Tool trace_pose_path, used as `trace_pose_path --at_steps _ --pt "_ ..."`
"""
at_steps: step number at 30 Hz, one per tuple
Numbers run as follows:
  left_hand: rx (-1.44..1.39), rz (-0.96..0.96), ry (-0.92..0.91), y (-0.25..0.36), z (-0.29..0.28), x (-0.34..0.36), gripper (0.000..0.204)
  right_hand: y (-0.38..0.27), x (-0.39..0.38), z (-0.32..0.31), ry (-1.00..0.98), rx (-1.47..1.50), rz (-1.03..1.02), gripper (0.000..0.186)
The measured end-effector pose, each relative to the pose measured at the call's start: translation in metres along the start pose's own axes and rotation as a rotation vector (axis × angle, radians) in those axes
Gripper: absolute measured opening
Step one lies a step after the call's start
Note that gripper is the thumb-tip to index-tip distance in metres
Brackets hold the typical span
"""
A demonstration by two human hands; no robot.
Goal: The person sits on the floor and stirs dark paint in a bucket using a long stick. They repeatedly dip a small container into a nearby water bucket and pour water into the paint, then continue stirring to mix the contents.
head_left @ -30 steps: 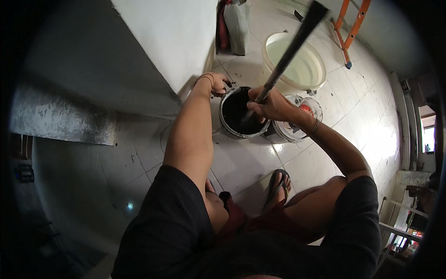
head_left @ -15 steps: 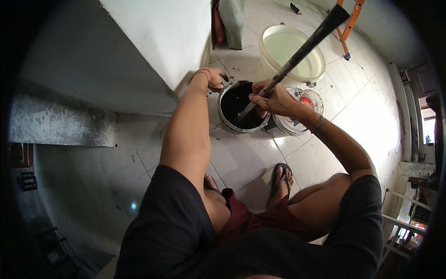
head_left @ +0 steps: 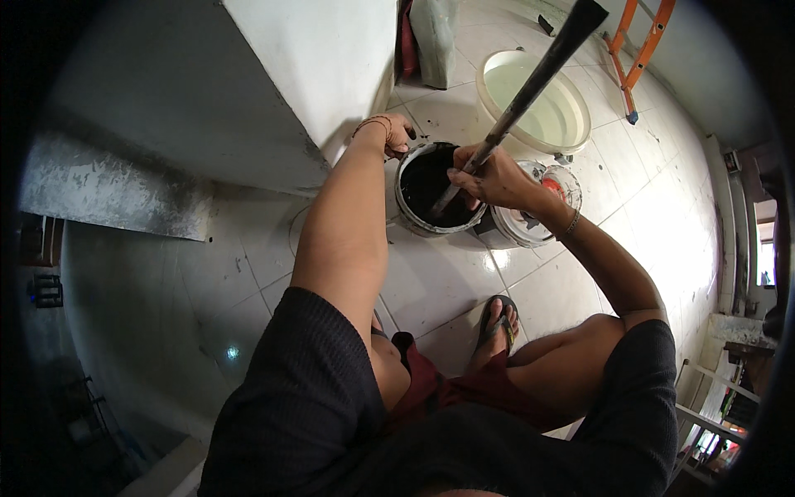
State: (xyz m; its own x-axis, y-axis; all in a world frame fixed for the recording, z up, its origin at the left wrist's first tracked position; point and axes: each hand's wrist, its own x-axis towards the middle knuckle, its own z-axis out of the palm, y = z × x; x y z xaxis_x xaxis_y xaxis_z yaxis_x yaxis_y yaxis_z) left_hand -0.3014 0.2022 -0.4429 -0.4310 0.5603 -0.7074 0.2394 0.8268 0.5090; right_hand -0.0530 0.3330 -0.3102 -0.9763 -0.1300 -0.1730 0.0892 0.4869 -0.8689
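My right hand (head_left: 493,178) is closed around a long dark metal bar (head_left: 534,87) with a flared upper end. The bar leans up to the right, and its paler lower end goes down into the black contents of a round bucket (head_left: 403,199). That lower tip is hidden in the dark material. At the bucket's far left rim is my left hand (head_left: 396,132), with dark stains on its fingers. Its fingers are loosely bent and apart, and nothing shows between them. Whether they touch the rim, I cannot tell.
Right of the bucket stands a smeared pail (head_left: 517,228) with a clear, red-marked container (head_left: 563,186) by it. A wide pale tub (head_left: 584,124) of water sits behind. An orange ladder (head_left: 638,62) stands far right. A white wall corner (head_left: 331,74) rises at left.
The view has shifted slightly, so most things appear a little lower and farther right. My left fingers look more bent. The bar stays in my right hand, in the bucket.
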Motion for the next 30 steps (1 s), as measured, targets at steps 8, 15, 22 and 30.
trace_pose_path --at_steps 8,15,22,30 --pt "-0.065 -0.002 0.039 0.004 0.002 -0.017 0.068 0.009 0.0 -0.012 0.168 -0.46 -0.312 0.024" --pt "-0.066 -0.047 0.064 0.017 0.002 -0.043 0.068 0.007 0.002 -0.004 0.054 -0.065 -0.066 0.023" --pt "-0.085 -0.021 0.039 0.014 0.001 -0.04 0.066 0.007 0.004 -0.009 0.021 -0.362 -0.172 0.026" --pt "-0.146 0.024 0.043 -0.001 0.003 -0.017 0.063 0.006 0.012 -0.002 0.172 -0.295 -0.335 0.027"
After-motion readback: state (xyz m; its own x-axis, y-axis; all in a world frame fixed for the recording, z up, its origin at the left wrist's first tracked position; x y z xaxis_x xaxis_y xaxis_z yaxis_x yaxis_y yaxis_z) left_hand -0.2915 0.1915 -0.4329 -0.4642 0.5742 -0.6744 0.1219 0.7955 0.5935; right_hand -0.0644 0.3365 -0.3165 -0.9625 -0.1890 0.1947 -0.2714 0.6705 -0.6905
